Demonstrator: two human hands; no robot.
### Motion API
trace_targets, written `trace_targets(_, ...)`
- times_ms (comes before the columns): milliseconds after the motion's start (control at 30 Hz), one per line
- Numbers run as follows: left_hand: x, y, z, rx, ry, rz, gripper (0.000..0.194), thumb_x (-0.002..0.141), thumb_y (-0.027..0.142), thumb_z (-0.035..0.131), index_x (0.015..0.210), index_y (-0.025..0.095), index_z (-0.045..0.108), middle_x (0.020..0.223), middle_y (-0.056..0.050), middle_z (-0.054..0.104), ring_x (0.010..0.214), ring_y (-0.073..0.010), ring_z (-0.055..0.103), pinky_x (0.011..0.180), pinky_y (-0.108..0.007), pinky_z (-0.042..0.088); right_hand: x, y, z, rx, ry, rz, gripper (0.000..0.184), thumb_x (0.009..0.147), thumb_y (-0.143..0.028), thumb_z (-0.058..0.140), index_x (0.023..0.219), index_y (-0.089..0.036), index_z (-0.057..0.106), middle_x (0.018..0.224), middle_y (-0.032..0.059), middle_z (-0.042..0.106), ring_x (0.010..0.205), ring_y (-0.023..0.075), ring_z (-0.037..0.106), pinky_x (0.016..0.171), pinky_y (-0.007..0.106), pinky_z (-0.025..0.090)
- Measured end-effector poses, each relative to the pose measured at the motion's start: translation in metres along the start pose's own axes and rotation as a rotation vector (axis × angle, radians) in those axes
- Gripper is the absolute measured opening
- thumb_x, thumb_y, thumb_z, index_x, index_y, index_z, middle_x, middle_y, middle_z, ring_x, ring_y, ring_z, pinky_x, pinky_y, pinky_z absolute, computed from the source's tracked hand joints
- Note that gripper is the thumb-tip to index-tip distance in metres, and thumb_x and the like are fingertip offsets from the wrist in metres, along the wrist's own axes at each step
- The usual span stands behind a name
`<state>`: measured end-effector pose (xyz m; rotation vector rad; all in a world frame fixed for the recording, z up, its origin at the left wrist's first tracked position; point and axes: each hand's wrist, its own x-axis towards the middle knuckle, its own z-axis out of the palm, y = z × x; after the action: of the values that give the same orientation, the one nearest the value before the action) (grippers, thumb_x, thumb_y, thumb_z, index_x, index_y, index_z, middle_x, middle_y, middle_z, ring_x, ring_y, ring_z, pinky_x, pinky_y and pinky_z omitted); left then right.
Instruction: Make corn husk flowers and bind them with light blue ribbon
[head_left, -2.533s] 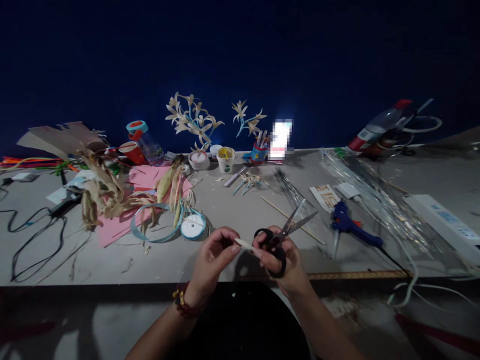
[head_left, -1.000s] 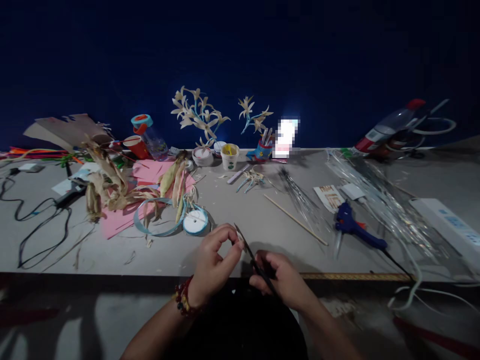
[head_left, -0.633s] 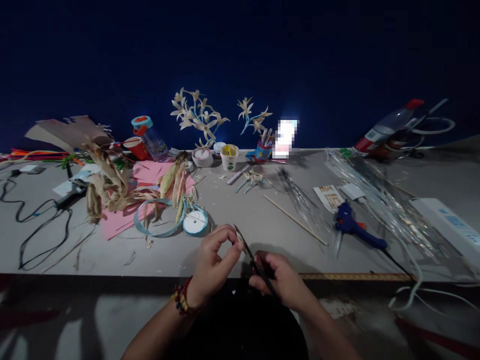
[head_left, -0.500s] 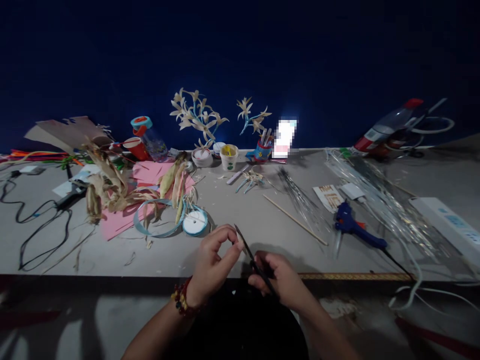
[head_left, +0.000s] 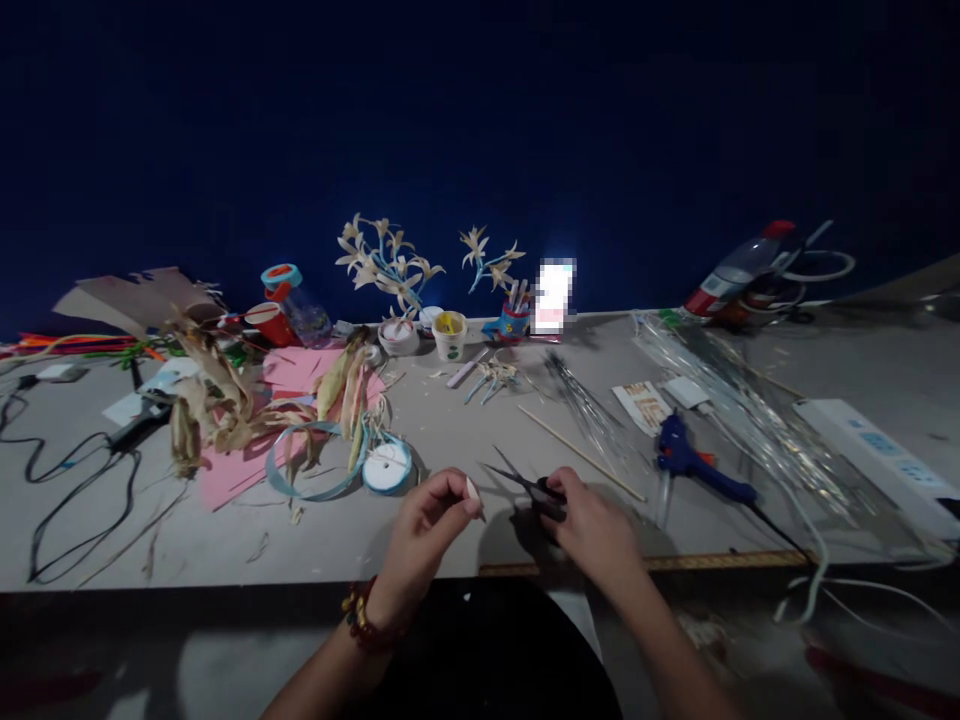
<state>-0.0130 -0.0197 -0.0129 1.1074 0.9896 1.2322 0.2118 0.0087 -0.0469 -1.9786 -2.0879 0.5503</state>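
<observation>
Between thumb and forefinger, my left hand [head_left: 433,515] pinches a small pale petal-shaped piece [head_left: 473,490], which looks like corn husk. My right hand [head_left: 589,515] has its fingers in the handles of black scissors [head_left: 534,487], whose blades are parted and point left, apart from the piece. Left of my hands lies a roll of light blue ribbon [head_left: 387,466]. Dried corn husks [head_left: 217,375] are heaped on pink paper [head_left: 240,478]. Farther back stand pale husk flowers on blue stems [head_left: 386,262], and several small ones [head_left: 495,378] lie flat on the table.
A blue glue gun [head_left: 701,465] and its cord lie on the right, near a white power strip [head_left: 881,455]. Thin wires [head_left: 589,405] and a wooden stick [head_left: 581,452] rest mid-table. A ruler [head_left: 727,562] runs along the front edge. Cups and a bottle [head_left: 739,270] stand at the back.
The scissors have moved away from my left hand to the right, and their blades have opened. My left hand still pinches the pale piece. The whole view has shifted slightly.
</observation>
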Motion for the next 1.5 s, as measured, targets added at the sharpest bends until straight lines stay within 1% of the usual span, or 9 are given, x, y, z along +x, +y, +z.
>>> trace_targets(133, 0.001, -0.004, 0.002, -0.045, -0.001, -0.027, 0.016, 0.088, 0.029, 0.067, 0.079, 0.018, 0.061, 0.077, -0.002, 0.060, 0.077, -0.0162, 0.054, 0.075, -0.027, 0.043, 0.004, 0.000, 0.002, -0.167, 0.034, -0.088, 0.022, 0.082, -0.022, 0.070, 0.099, -0.021, 0.057, 0.105, 0.0080, 0.067, 0.076, 0.0218, 0.068, 0.059, 0.028, 0.034)
trace_targets(267, 0.004, 0.001, 0.002, -0.086, -0.003, -0.065, 0.019, 0.087, 0.032, 0.069, 0.079, 0.017, 0.061, 0.075, -0.002, 0.061, 0.075, -0.0162, 0.055, 0.077, -0.028, 0.043, 0.015, 0.002, -0.009, -0.159, -0.116, -0.168, 0.014, 0.076, -0.016, 0.072, 0.085, -0.020, 0.061, 0.095, 0.0034, 0.064, 0.072, 0.0188, 0.064, 0.060, 0.027, 0.033)
trace_targets(467, 0.007, 0.015, 0.000, -0.237, -0.141, -0.203, 0.031, 0.080, 0.041, 0.076, 0.073, 0.015, 0.063, 0.070, -0.004, 0.059, 0.070, -0.0159, 0.054, 0.072, -0.028, 0.044, 0.021, -0.013, -0.035, 0.471, -0.239, -0.325, 0.014, 0.086, -0.033, 0.067, 0.094, -0.021, 0.068, 0.089, 0.0011, 0.063, 0.067, 0.0146, 0.054, 0.060, 0.025, 0.039)
trace_targets(600, 0.005, 0.015, 0.001, -0.389, -0.312, -0.319, 0.032, 0.077, 0.042, 0.081, 0.072, 0.015, 0.064, 0.063, -0.001, 0.056, 0.064, -0.0141, 0.053, 0.075, -0.031, 0.047, 0.013, -0.046, -0.042, 1.017, -0.293, -0.507, 0.030, 0.090, -0.038, 0.065, 0.116, -0.022, 0.066, 0.116, 0.0060, 0.061, 0.080, 0.0142, 0.058, 0.071, 0.026, 0.047)
trace_targets(933, 0.003, -0.002, 0.002, -0.685, -0.482, -0.456, 0.031, 0.077, 0.037, 0.081, 0.074, 0.011, 0.064, 0.059, 0.000, 0.055, 0.056, -0.0122, 0.056, 0.071, -0.032, 0.054, 0.006, -0.064, -0.038, 1.147, -0.218, -0.631, 0.015, 0.086, -0.034, 0.074, 0.081, -0.020, 0.073, 0.087, 0.0047, 0.062, 0.083, 0.0180, 0.061, 0.074, 0.029, 0.049)
trace_targets(1067, 0.003, -0.005, -0.001, -0.618, -0.367, -0.445, 0.029, 0.082, 0.039, 0.076, 0.084, 0.011, 0.068, 0.073, -0.004, 0.063, 0.065, -0.0147, 0.060, 0.074, -0.033, 0.053, 0.004, -0.065, -0.042, 1.061, -0.142, -0.556, 0.017, 0.089, -0.033, 0.069, 0.078, -0.019, 0.067, 0.085, 0.0036, 0.061, 0.073, 0.0157, 0.060, 0.065, 0.027, 0.048)
trace_targets(1200, 0.006, 0.001, -0.010, -0.279, -0.126, -0.204, 0.030, 0.085, 0.044, 0.072, 0.091, 0.014, 0.071, 0.085, -0.006, 0.066, 0.080, -0.0177, 0.060, 0.079, -0.030, 0.048, 0.006, -0.066, -0.047, 0.836, -0.094, -0.567, 0.010, 0.089, -0.023, 0.065, 0.079, -0.020, 0.064, 0.084, 0.0016, 0.060, 0.069, 0.0137, 0.056, 0.062, 0.025, 0.045)
trace_targets(1333, 0.012, 0.009, -0.015, 0.106, -0.095, -0.007, 0.016, 0.086, 0.031, 0.072, 0.082, 0.015, 0.068, 0.078, -0.003, 0.064, 0.078, -0.0166, 0.056, 0.075, -0.028, 0.044, 0.010, -0.073, -0.050, 0.708, -0.060, -0.575, 0.008, 0.089, -0.019, 0.063, 0.081, -0.020, 0.063, 0.083, 0.0005, 0.059, 0.066, 0.0125, 0.054, 0.062, 0.025, 0.045)
trace_targets(1500, 0.016, 0.010, -0.010, 0.212, -0.018, 0.094, 0.014, 0.090, 0.026, 0.063, 0.081, 0.016, 0.064, 0.078, -0.004, 0.063, 0.077, -0.0172, 0.057, 0.074, -0.029, 0.045, 0.009, -0.078, -0.042, 0.755, 0.009, -0.550, 0.003, 0.090, -0.020, 0.062, 0.090, -0.021, 0.065, 0.083, 0.0013, 0.063, 0.069, 0.0138, 0.059, 0.063, 0.024, 0.048)
